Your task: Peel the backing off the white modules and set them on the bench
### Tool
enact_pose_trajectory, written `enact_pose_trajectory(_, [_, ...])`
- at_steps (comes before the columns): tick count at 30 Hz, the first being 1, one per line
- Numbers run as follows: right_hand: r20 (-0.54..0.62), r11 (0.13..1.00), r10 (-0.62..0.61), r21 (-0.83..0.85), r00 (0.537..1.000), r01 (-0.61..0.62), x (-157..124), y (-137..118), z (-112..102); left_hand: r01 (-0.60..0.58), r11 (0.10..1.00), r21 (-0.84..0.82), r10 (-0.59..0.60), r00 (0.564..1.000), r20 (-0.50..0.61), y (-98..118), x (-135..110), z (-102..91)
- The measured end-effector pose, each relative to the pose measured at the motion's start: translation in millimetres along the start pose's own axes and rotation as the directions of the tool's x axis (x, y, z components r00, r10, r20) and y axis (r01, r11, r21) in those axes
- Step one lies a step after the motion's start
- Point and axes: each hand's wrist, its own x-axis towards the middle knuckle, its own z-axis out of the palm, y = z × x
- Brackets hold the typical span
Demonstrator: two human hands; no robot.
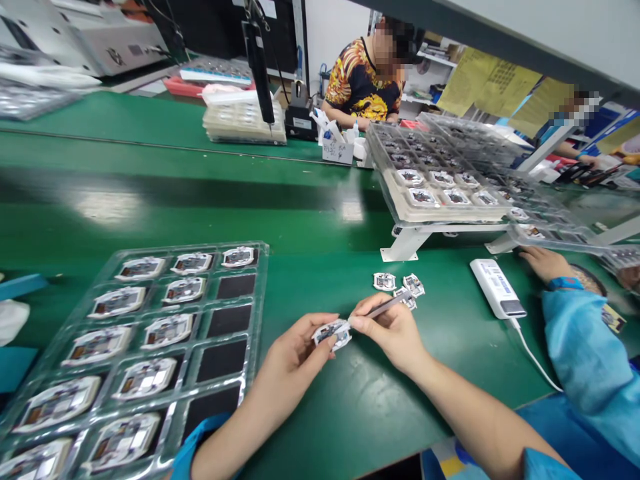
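Note:
My left hand (295, 357) pinches a small white-framed electronic assembly (330, 333) over the green bench, with the thumb across its near side. In my right hand (393, 330) are slim grey tweezers (387, 305), gripped like a pen. Their tip meets the assembly's upper right edge; the exact contact spot is too small to make out. Just beyond my right hand, a few similar loose assemblies (384, 281) lie close together on the bench. To the left of my left hand, a clear plastic tray (264, 287) holds several more assemblies, and some of its pockets show dark bottoms.
A raised white stand (404, 245) carries stacked trays (450, 213) of assemblies. A white device (497, 287) with a cable lies at right, near a co-worker's hand (547, 265) and blue sleeve. An electric screwdriver (257, 70) hangs at the back; another person sits opposite.

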Motion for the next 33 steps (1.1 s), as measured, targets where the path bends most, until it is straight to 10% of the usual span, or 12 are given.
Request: enact_pose_trajectory(33, [-0.038,0.993,-0.109,-0.058,0.993,0.107,-5.3,-2.6,1.9,0.049,0.996,-0.078,-0.053,0.998,-0.043,4.0,-1.7,1.7])
